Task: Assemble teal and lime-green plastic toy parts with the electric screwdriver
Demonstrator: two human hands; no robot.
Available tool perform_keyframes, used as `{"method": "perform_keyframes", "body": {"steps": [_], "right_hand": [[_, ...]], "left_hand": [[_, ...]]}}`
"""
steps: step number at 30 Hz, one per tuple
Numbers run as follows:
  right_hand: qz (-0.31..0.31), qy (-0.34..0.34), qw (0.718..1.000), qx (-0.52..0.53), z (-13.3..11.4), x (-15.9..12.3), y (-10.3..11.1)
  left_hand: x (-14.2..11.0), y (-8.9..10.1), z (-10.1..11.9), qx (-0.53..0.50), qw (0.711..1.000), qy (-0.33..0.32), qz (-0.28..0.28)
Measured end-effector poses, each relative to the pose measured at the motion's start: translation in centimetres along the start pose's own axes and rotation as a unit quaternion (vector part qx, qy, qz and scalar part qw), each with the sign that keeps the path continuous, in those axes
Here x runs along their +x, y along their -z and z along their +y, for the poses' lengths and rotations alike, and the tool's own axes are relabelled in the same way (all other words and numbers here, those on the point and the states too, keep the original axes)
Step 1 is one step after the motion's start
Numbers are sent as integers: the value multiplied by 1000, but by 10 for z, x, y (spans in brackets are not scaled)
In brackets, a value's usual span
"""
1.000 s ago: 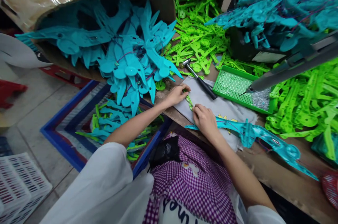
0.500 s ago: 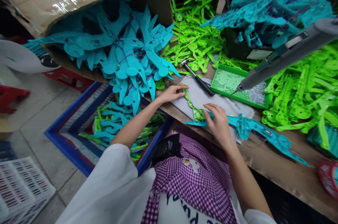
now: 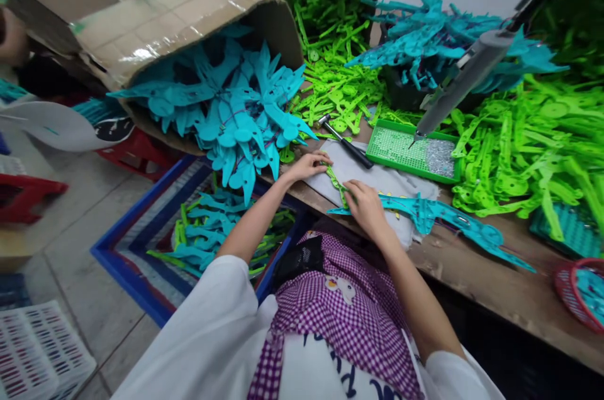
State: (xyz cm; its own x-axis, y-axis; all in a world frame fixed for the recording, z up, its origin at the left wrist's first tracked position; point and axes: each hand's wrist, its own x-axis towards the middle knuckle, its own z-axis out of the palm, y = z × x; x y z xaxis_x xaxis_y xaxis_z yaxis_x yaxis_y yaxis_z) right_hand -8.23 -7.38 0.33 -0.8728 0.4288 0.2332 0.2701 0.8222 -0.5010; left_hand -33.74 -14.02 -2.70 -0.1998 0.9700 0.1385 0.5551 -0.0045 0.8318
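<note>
as left hand (image 3: 306,167) touches green piece (image 3: 335,181), right hand (image 3: 367,206) likewise, cloth (image 3: 396,183) beneath

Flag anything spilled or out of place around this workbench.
The cardboard box lies on its side, turquoise parts jutting from its mouth; loose green parts sprawl across the bench beyond the hammer. Both look spilled, though possibly kept so for easy reach.

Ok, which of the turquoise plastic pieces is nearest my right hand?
The long turquoise plastic piece lying singly, partly on the grey cloth, running beneath your right hand; the other turquoise pieces sit in piles farther off.
</note>
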Motion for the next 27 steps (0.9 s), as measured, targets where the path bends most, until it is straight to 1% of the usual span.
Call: {"method": "perform_keyframes", "body": {"steps": [2, 4, 6, 9, 13, 15, 17, 20, 22, 27], "right_hand": [[-64, -11, 997, -53, -3, 15, -6], [-106, -20, 988, -108, -5, 23, -8], [-128, -18, 981, -142, -5, 26, -8], [-140, -14, 979, -151, -5, 27, -5], [-156, -8, 977, -145, -4, 28, -2], [-175, -5, 974, -141, -3, 30, 1], [-206, 3, 969, -132, -2, 36, 5], [-251, 48, 961, -106, 1, 50, 11], [-261, 80, 959, -77, 5, 61, 13], [-290, 110, 951, 13, 24, 86, 9]], "left_hand": [[0, -1, -1, -1, 1000, -4, -1], [-1, -2, -3, 2, 1000, -7, -1], [-2, -3, -3, 2, 1000, -5, -4], [-3, -1, -1, -11, 1000, 0, -26], [-3, 5, 7, -23, 998, 13, -60], [-2, 6, 10, -23, 997, 24, -63], [-2, 5, 12, -21, 997, 39, -59], [-1, 1, 13, -15, 998, 54, -43], [1, -1, 13, -13, 998, 54, -35], [4, 1, 13, -15, 997, 54, -51]]}}
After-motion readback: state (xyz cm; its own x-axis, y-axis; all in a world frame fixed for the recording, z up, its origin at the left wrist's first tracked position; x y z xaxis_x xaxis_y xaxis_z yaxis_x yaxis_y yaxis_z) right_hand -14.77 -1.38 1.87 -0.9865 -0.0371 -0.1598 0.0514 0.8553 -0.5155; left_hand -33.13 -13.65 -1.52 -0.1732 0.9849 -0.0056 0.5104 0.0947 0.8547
